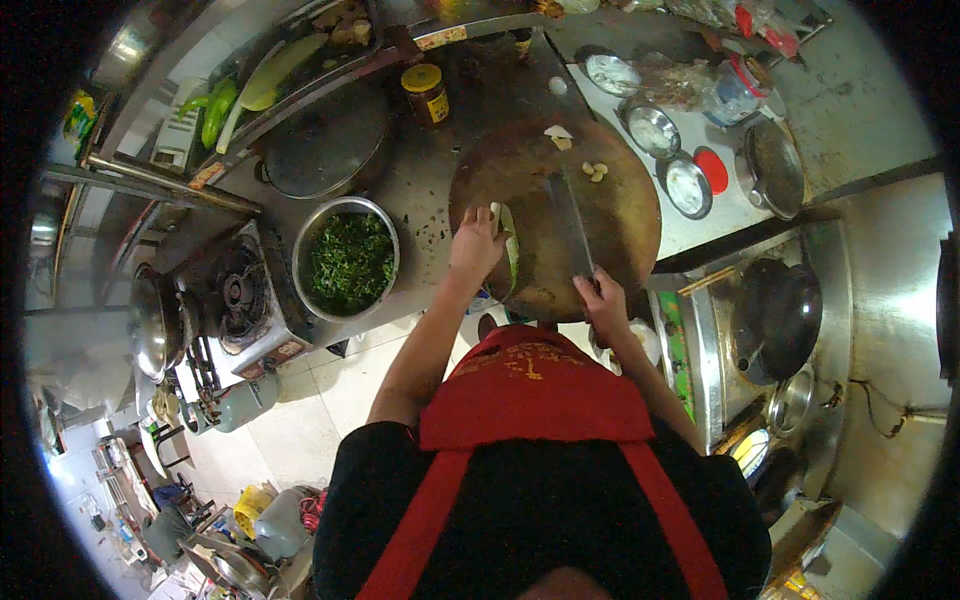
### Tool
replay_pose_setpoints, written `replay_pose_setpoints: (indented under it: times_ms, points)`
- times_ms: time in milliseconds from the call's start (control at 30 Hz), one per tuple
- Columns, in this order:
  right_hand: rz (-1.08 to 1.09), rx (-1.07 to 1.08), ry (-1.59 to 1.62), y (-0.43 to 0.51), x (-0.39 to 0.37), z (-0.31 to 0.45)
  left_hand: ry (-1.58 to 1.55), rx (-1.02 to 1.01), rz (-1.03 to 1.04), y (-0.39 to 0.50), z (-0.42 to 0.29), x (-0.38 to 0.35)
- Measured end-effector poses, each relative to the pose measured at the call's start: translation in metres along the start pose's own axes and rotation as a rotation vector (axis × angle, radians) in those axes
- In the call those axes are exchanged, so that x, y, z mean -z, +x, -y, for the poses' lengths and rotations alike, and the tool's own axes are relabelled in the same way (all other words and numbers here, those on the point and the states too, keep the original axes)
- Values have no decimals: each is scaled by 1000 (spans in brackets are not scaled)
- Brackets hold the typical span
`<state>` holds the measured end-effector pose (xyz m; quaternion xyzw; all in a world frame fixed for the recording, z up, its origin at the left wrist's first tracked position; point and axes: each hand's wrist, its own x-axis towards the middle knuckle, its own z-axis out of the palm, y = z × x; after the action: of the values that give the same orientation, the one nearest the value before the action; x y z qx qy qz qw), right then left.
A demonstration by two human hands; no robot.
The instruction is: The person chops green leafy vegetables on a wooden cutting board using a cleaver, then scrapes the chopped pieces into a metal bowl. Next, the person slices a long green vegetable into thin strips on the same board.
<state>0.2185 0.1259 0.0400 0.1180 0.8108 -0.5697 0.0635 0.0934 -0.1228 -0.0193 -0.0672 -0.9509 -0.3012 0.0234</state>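
My left hand (478, 244) rests on a green onion or leek stalk (511, 255) at the left side of a round wooden chopping block (630, 225), its fingers around the white end. The handle of a cleaver (576, 225) is in my right hand (603, 301); its blade points away from me over the middle of the block, apart from the stalk. Garlic cloves (595, 172) and pale slices, perhaps ginger (559, 137), lie near the block's far edge. Left of the block stands a steel bowl (298, 259) of chopped green leaves (351, 259).
A yellow-lidded jar (426, 94) and a large round pan or lid (326, 142) stand at the back. Small metal bowls (684, 187) sit on a white surface at right. A gas burner (238, 292) is at left, a black wok (776, 319) at right.
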Motion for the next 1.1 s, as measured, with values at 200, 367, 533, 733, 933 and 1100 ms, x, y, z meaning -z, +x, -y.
replay_pose_setpoints:
  times_ms: [200, 367, 533, 733, 933, 1100]
  points:
    - [4, 170, -56, 14, -15, -25, -142, 245, -101, -3, -2, -27]
    - [46, 136, -212, 23, -22, -45, -352, 124, -171, -29, -21, -35]
    - [45, 233, -53, 21, -21, -39, -268, 55, -359, -36, -41, -51]
    - [208, -64, 147, 15, -4, -1, -374, 158, -401, -41, -45, -53]
    - [209, 79, -14, 11, -17, 2, -310, 84, -528, -46, -33, -51]
    - [212, 138, -54, 12, -35, -5, -403, 97, -459, -45, -30, -52]
